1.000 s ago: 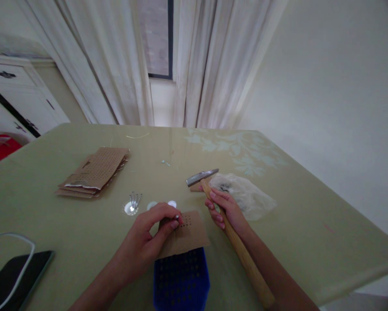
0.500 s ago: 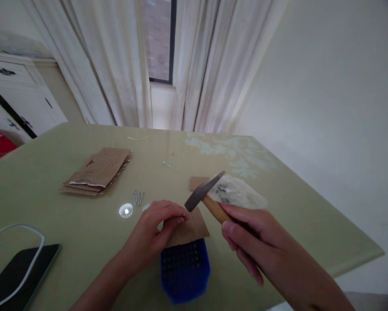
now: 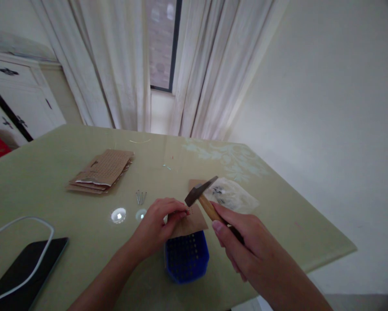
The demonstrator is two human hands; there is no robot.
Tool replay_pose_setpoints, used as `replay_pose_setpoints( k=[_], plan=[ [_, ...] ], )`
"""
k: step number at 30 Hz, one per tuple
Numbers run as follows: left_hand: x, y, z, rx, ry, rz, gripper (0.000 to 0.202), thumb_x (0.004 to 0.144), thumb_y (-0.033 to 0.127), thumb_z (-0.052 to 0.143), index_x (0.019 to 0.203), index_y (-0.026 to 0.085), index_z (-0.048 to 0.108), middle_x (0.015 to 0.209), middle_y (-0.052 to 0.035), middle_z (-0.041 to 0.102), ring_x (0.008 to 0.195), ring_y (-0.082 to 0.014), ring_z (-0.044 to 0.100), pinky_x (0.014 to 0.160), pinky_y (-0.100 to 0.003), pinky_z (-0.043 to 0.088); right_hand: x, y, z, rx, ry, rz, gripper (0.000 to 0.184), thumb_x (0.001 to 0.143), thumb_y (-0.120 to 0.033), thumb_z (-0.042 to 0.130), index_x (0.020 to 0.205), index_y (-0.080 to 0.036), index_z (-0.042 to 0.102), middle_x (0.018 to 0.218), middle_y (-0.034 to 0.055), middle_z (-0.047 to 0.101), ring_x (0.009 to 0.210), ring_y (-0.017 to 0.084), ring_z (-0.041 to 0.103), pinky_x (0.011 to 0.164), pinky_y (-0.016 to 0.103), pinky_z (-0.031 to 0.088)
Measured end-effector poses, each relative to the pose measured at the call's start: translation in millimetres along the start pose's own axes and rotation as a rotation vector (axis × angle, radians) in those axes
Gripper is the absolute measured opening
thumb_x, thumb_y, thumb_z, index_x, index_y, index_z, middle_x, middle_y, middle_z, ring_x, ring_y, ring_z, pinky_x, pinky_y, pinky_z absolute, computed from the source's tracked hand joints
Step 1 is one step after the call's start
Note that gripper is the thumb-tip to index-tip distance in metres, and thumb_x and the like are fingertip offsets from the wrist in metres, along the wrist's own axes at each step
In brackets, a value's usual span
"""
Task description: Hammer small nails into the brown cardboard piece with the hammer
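My right hand [image 3: 242, 242] is wrapped around the wooden handle of a hammer [image 3: 202, 191], whose dark metal head hangs just above my left fingertips. The thumb and forefinger of my left hand [image 3: 159, 220] are pinched on a small nail [image 3: 186, 211], mostly hidden by the fingers. Beneath them lies a piece of brown cardboard [image 3: 195, 221] with rows of small holes. It rests over the far part of a blue plastic basket [image 3: 187, 259] with a perforated bottom. Several loose nails [image 3: 141, 197] lie on the table beyond my left hand.
A stack of perforated cardboard sheets [image 3: 103, 170] sits at the left. Behind the hammer are a clear plastic bag [image 3: 234, 196] with dark bits inside and another cardboard piece [image 3: 195, 183]. A black tablet [image 3: 28, 272] with a white cable [image 3: 48, 246] lies at the near left.
The camera view has shifted slightly. The hammer head has come a little closer to my left fingertips; both hands keep their grips.
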State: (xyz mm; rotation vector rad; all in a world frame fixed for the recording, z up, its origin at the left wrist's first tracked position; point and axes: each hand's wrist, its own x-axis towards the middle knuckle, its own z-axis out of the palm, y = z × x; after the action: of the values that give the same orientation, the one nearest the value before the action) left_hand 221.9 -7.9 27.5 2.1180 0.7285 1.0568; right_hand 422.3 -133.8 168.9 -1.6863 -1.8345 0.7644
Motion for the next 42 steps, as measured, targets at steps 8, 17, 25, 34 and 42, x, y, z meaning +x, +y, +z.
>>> replay_pose_setpoints(
  k=[8, 17, 25, 34, 42],
  plan=[
    [2.0, 7.0, -5.6, -0.024, -0.050, -0.009, 0.020, 0.104, 0.021, 0.065, 0.097, 0.025, 0.083, 0.101, -0.0055, 0.081, 0.093, -0.0216, 0.074, 0.088, -0.035, 0.056, 0.3, 7.5, 12.8, 0.048, 0.066, -0.040, 0.031, 0.113, -0.040, 0.055, 0.126, -0.028, 0.081, 0.074, 0.0035, 0.070, 0.094, 0.028, 0.075, 0.081, 0.035, 0.057],
    [3.9, 11.9, -12.0, -0.099, -0.093, -0.057, 0.019, 0.103, 0.023, 0.066, 0.107, 0.023, 0.085, 0.113, -0.0083, 0.079, 0.103, -0.0219, 0.076, 0.093, -0.035, 0.060, -3.6, 13.2, 13.3, 0.276, 0.063, 0.016, 0.039, 0.110, -0.046, 0.061, 0.142, -0.028, 0.076, 0.055, -0.0027, 0.056, 0.055, 0.022, 0.063, 0.054, 0.029, 0.049],
    [1.2, 8.0, -13.2, 0.037, -0.140, -0.113, 0.032, 0.093, 0.035, 0.083, 0.123, 0.024, 0.082, 0.124, -0.0105, 0.080, 0.114, -0.0295, 0.074, 0.103, -0.045, 0.058, -9.5, 16.5, 14.4, 0.226, 0.039, 0.068, 0.045, 0.111, -0.050, 0.059, 0.148, -0.028, 0.071, 0.055, -0.0043, 0.055, 0.047, 0.019, 0.055, 0.053, 0.029, 0.047],
    [0.7, 7.9, -13.7, 0.099, -0.169, -0.145, 0.028, 0.092, 0.039, 0.083, 0.116, 0.025, 0.081, 0.117, -0.0078, 0.082, 0.107, -0.0303, 0.074, 0.098, -0.044, 0.053, 0.9, 17.1, 32.5, 0.242, 0.012, 0.032, 0.033, 0.110, -0.043, 0.059, 0.134, -0.031, 0.079, 0.060, -0.0022, 0.061, 0.058, 0.021, 0.064, 0.059, 0.029, 0.050],
    [1.4, 6.1, -13.9, 0.101, -0.167, -0.164, 0.026, 0.091, 0.037, 0.084, 0.113, 0.025, 0.079, 0.110, -0.0052, 0.081, 0.102, -0.0289, 0.074, 0.093, -0.040, 0.051, 0.2, 24.8, 37.1, 0.031, 0.028, -0.018, 0.034, 0.111, -0.033, 0.055, 0.138, -0.031, 0.076, 0.104, 0.0063, 0.081, 0.102, 0.029, 0.076, 0.092, 0.037, 0.054]
  ],
)
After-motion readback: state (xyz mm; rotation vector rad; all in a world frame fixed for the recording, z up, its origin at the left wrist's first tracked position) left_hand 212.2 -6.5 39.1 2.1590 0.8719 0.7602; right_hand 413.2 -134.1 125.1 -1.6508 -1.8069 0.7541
